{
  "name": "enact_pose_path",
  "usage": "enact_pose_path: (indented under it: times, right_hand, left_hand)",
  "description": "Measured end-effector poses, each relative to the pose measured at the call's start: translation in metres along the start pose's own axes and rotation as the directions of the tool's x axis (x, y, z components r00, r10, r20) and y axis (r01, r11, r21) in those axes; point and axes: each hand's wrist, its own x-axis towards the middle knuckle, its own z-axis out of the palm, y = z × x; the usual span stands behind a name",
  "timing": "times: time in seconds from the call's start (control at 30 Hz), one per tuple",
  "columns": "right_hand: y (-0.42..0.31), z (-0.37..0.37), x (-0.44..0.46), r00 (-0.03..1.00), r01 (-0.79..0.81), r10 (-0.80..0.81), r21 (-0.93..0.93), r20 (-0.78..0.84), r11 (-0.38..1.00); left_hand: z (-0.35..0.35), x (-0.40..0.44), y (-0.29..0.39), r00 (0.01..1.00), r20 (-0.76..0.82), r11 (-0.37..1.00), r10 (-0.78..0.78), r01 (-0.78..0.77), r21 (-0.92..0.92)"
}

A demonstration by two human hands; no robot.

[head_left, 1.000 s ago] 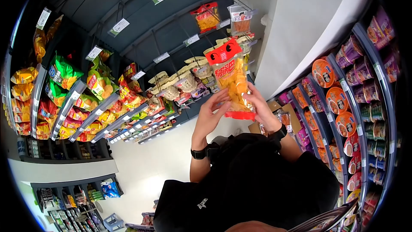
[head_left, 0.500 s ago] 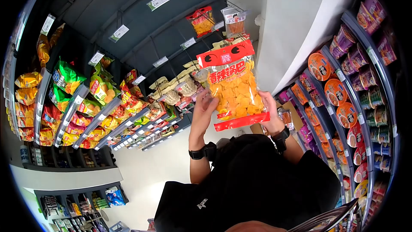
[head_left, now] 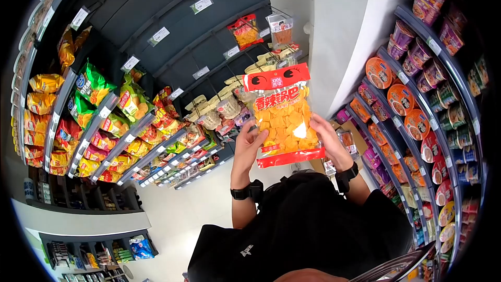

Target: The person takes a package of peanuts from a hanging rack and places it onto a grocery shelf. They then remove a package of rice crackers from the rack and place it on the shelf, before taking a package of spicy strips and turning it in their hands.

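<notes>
Watching from a distance, I am seeing the left hand (head_left: 249, 145) and the right hand (head_left: 331, 138) holding a clear-and-red bag of spicy guoba crisps (head_left: 286, 121) between them, gripping opposite side edges, its front facing my view. Beyond the hands, a red-topped snack bag (head_left: 245, 30) is hanging; orange-lidded noodle bowls (head_left: 401, 100) are lining shelves right of the right hand, green chip bags (head_left: 93, 84) left of the left. I am judging this a looking-over step; any next move is calling for an even, gentle grip.
</notes>
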Motion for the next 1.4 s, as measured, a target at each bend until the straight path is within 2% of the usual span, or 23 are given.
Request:
enact_pose_path:
  times: [0.07, 0.17, 0.27, 0.33, 0.4, 0.47, 0.67, 0.77, 0.9, 0.97, 1.2, 1.33, 1.4]
  right_hand:
    - [0.008, 0.001, -0.019, 0.992, 0.123, -0.127, -0.271, 0.005, 0.955]
    - [0.017, 0.01, -0.061, 0.983, 0.169, -0.184, -0.354, -0.01, 0.92]
    - [0.028, 0.021, -0.108, 0.98, 0.142, -0.176, -0.294, -0.091, 0.945]
    - [0.038, 0.021, -0.138, 0.976, 0.157, -0.189, -0.259, -0.107, 0.953]
    - [0.045, 0.019, -0.169, 0.964, 0.217, -0.248, -0.256, -0.096, 0.942]
    - [0.048, 0.016, -0.202, 0.953, 0.219, -0.257, -0.225, -0.158, 0.95]
    - [0.042, 0.005, -0.306, 0.836, 0.343, -0.385, -0.175, -0.392, 0.923]
    - [0.038, -0.005, -0.357, 0.733, 0.418, -0.464, -0.208, -0.497, 0.884]
    - [0.024, -0.016, -0.426, 0.565, 0.535, -0.56, -0.248, -0.606, 0.808]
    - [0.022, -0.028, -0.459, 0.469, 0.582, -0.591, -0.274, -0.656, 0.766]
    - [0.012, -0.063, -0.594, 0.133, 0.663, -0.616, -0.392, -0.777, 0.638]
    - [0.003, -0.081, -0.677, 0.004, 0.693, -0.605, -0.434, -0.796, 0.576]
    - [0.001, -0.094, -0.721, -0.049, 0.7, -0.613, -0.465, -0.789, 0.542]
  left_hand:
    - [0.0, -0.02, 0.003, 1.0, 0.011, 1.0, 0.0, 0.001, -0.003]
    - [0.003, -0.056, 0.004, 0.999, 0.053, 1.0, -0.013, 0.014, -0.008]
    - [0.012, -0.091, 0.002, 0.997, 0.064, 0.999, -0.03, 0.032, -0.028]
    - [0.021, -0.112, -0.001, 0.997, 0.072, 0.995, -0.017, 0.023, -0.095]
    - [0.029, -0.13, -0.006, 0.993, 0.11, 0.993, -0.052, 0.063, -0.096]
    - [0.043, -0.147, -0.013, 0.986, 0.161, 0.994, -0.049, 0.063, -0.085]
    - [0.108, -0.178, -0.024, 0.893, 0.441, 0.98, -0.092, 0.16, -0.119]
    - [0.145, -0.185, -0.031, 0.764, 0.64, 0.967, -0.079, 0.215, -0.137]
    - [0.214, -0.197, -0.043, 0.611, 0.787, 0.955, -0.086, 0.276, -0.11]
    - [0.253, -0.205, -0.056, 0.569, 0.815, 0.948, -0.112, 0.308, -0.085]
    - [0.398, -0.264, -0.076, 0.186, 0.968, 0.944, -0.167, 0.313, 0.103]
    - [0.484, -0.316, -0.1, 0.032, 0.989, 0.945, -0.144, 0.302, 0.128]
    - [0.526, -0.348, -0.109, -0.012, 0.989, 0.941, -0.144, 0.306, 0.141]
